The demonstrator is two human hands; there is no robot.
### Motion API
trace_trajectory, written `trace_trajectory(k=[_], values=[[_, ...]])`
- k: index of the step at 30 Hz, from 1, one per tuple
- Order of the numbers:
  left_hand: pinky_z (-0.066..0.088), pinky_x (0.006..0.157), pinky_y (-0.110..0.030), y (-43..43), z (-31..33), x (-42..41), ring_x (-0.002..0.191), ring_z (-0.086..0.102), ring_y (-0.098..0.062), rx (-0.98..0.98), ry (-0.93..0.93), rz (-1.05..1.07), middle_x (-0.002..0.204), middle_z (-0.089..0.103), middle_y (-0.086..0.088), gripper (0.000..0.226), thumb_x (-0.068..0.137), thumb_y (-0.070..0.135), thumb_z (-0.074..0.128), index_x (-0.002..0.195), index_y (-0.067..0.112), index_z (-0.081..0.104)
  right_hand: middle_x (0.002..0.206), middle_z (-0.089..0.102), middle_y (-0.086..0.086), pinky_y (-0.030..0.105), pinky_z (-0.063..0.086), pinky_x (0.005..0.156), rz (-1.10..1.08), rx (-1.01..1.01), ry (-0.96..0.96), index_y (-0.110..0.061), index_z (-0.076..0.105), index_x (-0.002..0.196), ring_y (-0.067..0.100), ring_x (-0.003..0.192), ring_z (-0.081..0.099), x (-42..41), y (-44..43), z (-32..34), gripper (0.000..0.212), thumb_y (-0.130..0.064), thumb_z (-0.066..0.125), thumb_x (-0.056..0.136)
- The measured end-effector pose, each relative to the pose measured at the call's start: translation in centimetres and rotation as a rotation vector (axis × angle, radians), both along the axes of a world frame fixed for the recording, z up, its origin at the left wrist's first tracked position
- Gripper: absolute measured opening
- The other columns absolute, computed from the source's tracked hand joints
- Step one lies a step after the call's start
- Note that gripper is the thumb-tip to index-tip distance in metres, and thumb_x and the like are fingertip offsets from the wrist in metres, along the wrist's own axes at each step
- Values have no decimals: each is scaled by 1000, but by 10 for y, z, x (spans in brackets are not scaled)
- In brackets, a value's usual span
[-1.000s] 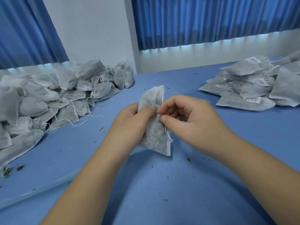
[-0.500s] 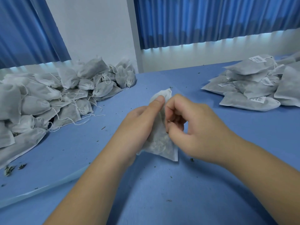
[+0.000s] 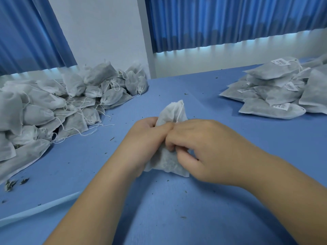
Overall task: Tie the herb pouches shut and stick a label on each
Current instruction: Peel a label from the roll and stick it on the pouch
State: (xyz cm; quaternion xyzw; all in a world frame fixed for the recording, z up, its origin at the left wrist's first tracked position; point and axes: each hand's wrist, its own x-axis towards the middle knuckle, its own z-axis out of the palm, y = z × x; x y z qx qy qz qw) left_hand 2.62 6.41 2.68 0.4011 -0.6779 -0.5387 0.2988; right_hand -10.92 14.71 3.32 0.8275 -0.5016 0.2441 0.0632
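A white mesh herb pouch (image 3: 172, 113) stands upright over the blue table (image 3: 177, 209) at the centre, its gathered mouth pointing up and a thin drawstring running down its right edge. My left hand (image 3: 143, 144) grips the pouch's left side around the middle. My right hand (image 3: 200, 149) is curled against the pouch's right side, its fingertips pinching at the pouch where the string runs down. The pouch's lower body (image 3: 168, 165) shows between my two hands, dark herbs visible through the mesh.
A big heap of unlabelled pouches with loose strings (image 3: 53, 106) fills the left of the table. A stack of flat pouches bearing white barcode labels (image 3: 276, 92) lies at the right. Herb crumbs (image 3: 12, 183) dot the cloth. Blue curtains hang behind.
My hands have closed together on the pouch: the left hand's fingers dropped from the mouth to its middle, and the mouth now stands free above my hands, bunched narrower.
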Motion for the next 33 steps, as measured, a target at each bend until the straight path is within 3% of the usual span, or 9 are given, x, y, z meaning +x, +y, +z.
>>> trace_trajectory(k=[3, 6, 9, 11, 15, 20, 25, 29, 33], values=[[37, 66, -41, -3, 0, 3, 70, 48, -23, -39, 1, 47, 73, 51, -12, 28, 69, 33, 68, 76, 7, 59, 75, 61, -4, 34, 47, 69, 48, 16, -205, -13, 68, 81, 13, 70, 52, -1, -1, -2, 14, -10, 54, 80], [40, 63, -37, -8, 4, 10, 65, 53, -21, -32, 45, 121, 71, 55, -12, 15, 81, 26, 70, 78, 12, 66, 73, 64, -4, 21, 47, 67, 72, 127, -660, -19, 71, 79, 6, 67, 56, -5, -3, 2, 18, -6, 60, 81], [44, 57, -29, -12, 8, 18, 56, 57, -20, 3, 24, 183, 65, 61, -7, 15, 85, 25, 68, 74, 14, 65, 66, 63, -5, 22, 46, 57, -17, 147, -1027, -19, 68, 82, 10, 59, 55, -16, -11, 4, 24, 2, 58, 88], [47, 62, -32, -13, 7, 19, 60, 60, -22, 9, -52, 178, 68, 65, -7, 16, 84, 28, 68, 80, 12, 67, 62, 62, -7, 25, 45, 53, -166, 123, -1123, -18, 66, 84, 12, 55, 54, -27, -19, 2, 21, -1, 55, 89], [48, 68, -37, -10, 3, 15, 67, 63, -24, -37, -207, 169, 73, 68, -8, 40, 69, 41, 65, 87, 5, 67, 59, 58, -8, 24, 44, 57, -358, 152, -824, -26, 62, 90, 11, 57, 55, -41, -30, -14, 20, -9, 55, 86], [42, 61, -30, -8, 1, 10, 66, 60, -20, -197, -437, 223, 75, 66, -3, 27, 86, 37, 59, 82, 10, 63, 62, 58, -11, 18, 42, 62, -343, 254, -453, -35, 60, 108, 1, 64, 53, -32, -37, -33, 32, -16, 59, 83], [36, 52, -26, 3, 3, 5, 67, 59, -10, -316, -504, 187, 77, 65, 4, 19, 89, 35, 57, 80, 20, 64, 65, 58, -13, 18, 43, 62, -245, 265, -392, -41, 59, 101, 1, 64, 53, -30, -37, -34, 33, -15, 61, 81], [33, 49, -24, 6, 5, 5, 65, 56, -6, -375, -540, 184, 76, 63, 6, 19, 89, 36, 56, 80, 20, 63, 61, 57, -13, 15, 41, 58, -270, 248, -427, -31, 60, 84, -1, 59, 52, -33, -38, -34, 11, -21, 65, 82], [31, 50, -25, 7, 5, 4, 64, 54, -7, -421, -577, 176, 74, 61, 5, 19, 88, 35, 54, 79, 19, 61, 60, 58, -12, 13, 41, 56, -266, 252, -481, -25, 58, 71, -1, 54, 51, -33, -38, -34, 13, -20, 68, 79]])
